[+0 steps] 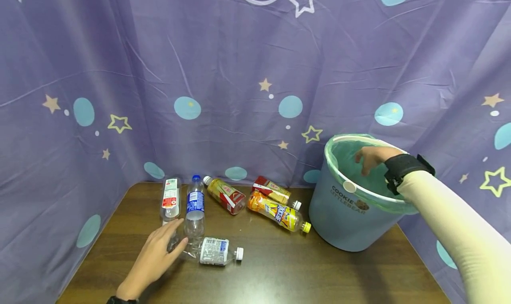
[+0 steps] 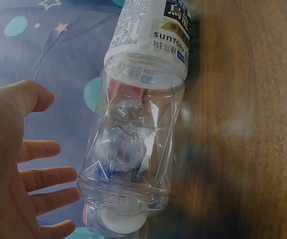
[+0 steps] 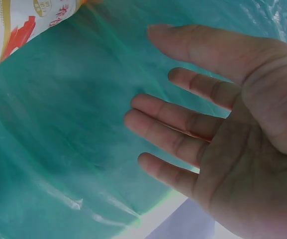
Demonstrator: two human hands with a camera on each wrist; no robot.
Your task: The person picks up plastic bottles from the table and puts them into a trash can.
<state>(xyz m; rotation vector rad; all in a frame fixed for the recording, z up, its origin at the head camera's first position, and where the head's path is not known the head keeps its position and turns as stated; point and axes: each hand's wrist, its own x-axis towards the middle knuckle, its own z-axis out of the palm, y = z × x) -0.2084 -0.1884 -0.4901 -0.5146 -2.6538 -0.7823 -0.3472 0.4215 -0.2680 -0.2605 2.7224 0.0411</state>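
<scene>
Head view: the left hand (image 1: 153, 257), fingers spread, is laid beside a clear Suntory bottle (image 1: 213, 250) lying on the wooden table (image 1: 287, 273); the right hand (image 1: 371, 157), fingers apart, is held over the green-lined bin (image 1: 347, 206).

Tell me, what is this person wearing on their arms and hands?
Both hands are bare, with no gloves or rings showing. The right hand comes out of a long, smooth cream-coloured sleeve, with a black strap round the wrist. A dark band edges the left hand at its wrist.
</scene>
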